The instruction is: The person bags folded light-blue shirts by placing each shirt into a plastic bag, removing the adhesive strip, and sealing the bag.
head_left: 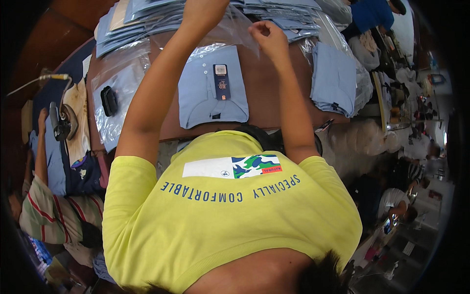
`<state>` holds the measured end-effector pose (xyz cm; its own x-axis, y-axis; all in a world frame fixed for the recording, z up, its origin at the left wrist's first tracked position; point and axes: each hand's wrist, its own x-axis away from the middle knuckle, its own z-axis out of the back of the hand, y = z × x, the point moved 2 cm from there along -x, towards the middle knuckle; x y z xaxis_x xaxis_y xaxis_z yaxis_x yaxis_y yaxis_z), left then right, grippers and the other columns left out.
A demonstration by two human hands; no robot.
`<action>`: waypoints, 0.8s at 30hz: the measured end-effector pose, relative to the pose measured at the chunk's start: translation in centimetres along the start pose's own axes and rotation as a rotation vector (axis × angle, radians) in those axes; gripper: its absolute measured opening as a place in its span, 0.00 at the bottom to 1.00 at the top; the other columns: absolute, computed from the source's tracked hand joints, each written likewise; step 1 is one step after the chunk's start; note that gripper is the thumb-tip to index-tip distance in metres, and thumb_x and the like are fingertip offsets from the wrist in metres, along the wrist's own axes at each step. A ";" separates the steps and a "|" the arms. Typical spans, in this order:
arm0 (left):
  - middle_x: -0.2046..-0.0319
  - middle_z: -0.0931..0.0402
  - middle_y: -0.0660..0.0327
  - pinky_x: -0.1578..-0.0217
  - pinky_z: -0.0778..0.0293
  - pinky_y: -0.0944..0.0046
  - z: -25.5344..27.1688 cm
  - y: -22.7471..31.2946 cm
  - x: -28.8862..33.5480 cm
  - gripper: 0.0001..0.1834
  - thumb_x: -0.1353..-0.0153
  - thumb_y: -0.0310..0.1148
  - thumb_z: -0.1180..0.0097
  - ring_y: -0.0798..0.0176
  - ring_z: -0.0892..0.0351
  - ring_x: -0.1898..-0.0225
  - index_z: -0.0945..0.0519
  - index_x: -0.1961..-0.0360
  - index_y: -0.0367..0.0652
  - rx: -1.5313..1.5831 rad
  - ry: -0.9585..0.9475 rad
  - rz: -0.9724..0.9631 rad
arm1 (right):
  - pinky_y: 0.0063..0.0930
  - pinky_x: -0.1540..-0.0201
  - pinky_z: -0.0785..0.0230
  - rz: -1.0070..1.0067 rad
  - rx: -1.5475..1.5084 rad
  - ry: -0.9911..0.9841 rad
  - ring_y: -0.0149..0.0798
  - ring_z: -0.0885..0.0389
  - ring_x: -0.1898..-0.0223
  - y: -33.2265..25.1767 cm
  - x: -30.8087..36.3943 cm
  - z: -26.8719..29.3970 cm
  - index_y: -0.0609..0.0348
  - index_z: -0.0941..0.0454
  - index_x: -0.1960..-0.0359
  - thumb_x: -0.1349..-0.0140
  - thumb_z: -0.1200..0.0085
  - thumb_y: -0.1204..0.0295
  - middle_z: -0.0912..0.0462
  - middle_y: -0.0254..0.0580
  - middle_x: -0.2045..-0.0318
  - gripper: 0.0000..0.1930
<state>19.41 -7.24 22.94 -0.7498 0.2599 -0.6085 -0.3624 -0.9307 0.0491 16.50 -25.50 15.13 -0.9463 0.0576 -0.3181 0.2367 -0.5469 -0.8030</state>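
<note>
A clear plastic bag (236,30) is stretched between my hands at the far side of the table. My left hand (205,12) is closed on it, its fingertips partly cut off by the upper edge. With curled fingers, my right hand (270,40) pinches the bag's right edge. Below them, a folded light blue shirt (197,93) lies flat, its collar toward me. A dark hang tag (221,83) rests on the shirt's front, beside a row of white buttons.
Stacks of folded blue shirts (117,36) fill the far side of the brown table (264,78). On the left lie plastic bags (117,78) with a black object (108,101). More folded shirts (334,78) sit right. A co-worker's arm (41,147) is near an iron (61,122).
</note>
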 end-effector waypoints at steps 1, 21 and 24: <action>0.74 0.24 0.51 0.71 0.25 0.52 0.2 -0.6 0.2 0.05 0.46 0.29 0.52 0.49 0.21 0.71 0.24 0.72 0.41 -0.019 -0.010 0.045 | 0.21 0.73 0.31 0.102 0.075 0.115 0.26 0.24 0.70 -0.9 -0.1 -0.3 0.57 0.21 0.62 0.49 0.37 0.59 0.21 0.31 0.69 0.18; 0.67 0.27 0.56 0.70 0.25 0.64 -1.0 -4.9 20.0 0.06 0.46 0.25 0.43 0.57 0.22 0.72 0.24 0.66 0.38 0.544 0.159 0.422 | 0.48 0.54 0.30 -0.832 -1.264 -0.669 0.48 0.23 0.58 6.5 3.3 -6.9 0.55 0.53 0.37 0.43 0.46 0.49 0.27 0.57 0.53 0.40; 0.65 0.27 0.55 0.67 0.24 0.65 -2.9 -5.8 22.4 0.08 0.47 0.23 0.43 0.57 0.22 0.69 0.24 0.64 0.37 0.577 0.094 0.438 | 0.36 0.63 0.26 -0.645 -0.976 -0.602 0.41 0.21 0.65 7.4 3.4 -7.3 0.54 0.48 0.41 0.45 0.41 0.71 0.23 0.52 0.59 0.34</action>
<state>6.36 3.26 6.71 -0.8518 -0.1526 -0.5012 -0.2934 -0.6536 0.6977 16.66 -23.21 4.45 -0.8375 -0.4385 0.3260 -0.4712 0.2778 -0.8371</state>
